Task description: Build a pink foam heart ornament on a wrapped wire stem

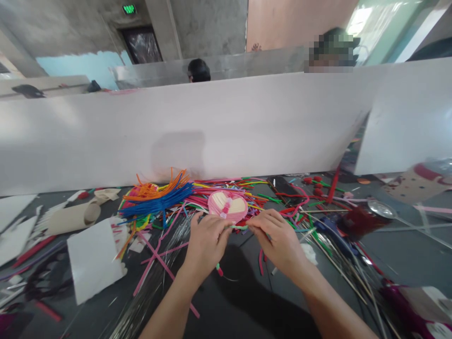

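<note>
My left hand (206, 239) and my right hand (277, 238) meet over the dark table (226, 301). Both pinch a thin green stem (239, 227) that runs between their fingertips. A pink and cream heart-shaped piece (228, 205) sits at the stem's top, just beyond my fingers. Behind it lies a heap of coloured pipe cleaners (165, 195) in blue, orange, pink and green.
A white partition (197, 127) walls off the table's far side, and two people's heads show above it. White paper sheets (93, 261) and a cardboard roll (74, 217) lie at the left. Thin sticks, red pompoms (316, 184) and a round tin (367, 216) crowd the right.
</note>
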### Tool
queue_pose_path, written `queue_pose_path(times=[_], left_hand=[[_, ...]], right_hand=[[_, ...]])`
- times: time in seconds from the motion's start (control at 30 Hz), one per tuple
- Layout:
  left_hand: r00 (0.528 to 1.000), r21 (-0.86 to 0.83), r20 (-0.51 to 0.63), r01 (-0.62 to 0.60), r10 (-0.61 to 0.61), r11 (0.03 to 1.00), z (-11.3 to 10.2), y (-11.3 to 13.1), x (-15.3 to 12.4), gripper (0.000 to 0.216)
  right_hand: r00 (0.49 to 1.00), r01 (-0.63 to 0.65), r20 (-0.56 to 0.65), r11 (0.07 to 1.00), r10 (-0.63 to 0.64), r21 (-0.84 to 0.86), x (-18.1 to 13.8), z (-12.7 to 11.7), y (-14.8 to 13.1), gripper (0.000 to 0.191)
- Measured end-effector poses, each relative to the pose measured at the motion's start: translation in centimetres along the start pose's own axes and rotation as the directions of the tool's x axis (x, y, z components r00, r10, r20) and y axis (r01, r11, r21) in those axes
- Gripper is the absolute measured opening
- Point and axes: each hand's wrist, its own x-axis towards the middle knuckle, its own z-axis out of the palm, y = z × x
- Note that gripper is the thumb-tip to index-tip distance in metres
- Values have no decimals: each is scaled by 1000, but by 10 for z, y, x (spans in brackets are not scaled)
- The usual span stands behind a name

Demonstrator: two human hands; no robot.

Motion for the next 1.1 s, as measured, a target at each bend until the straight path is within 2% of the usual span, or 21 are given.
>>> queue_pose_path(times=[0.23,0.57,0.8,0.97,1.1], left_hand=[[1000,22,2,28,-29,999,-2,2,1,14],[999,34,-2,52,-52,998,-1,2,2,16],[1000,43,9,27,-27,999,2,5,0,17],[999,-4,32,-16,16,1000,-2,8,-1,16],[999,-55,48,-2,5,999,-5,9,-1,15]], right_hand=[[999,-5,42,999,7,-42,-1,0,-3,11],[991,73,131,948,-33,-310,-5,9,-10,15],[987,66,157,979,-35,-194,-4,11,-11,13],[983,-58,165,992,75,-108,-3,5,-6,13],[978,-117,155,985,137,-128,-3,2,-2,11]])
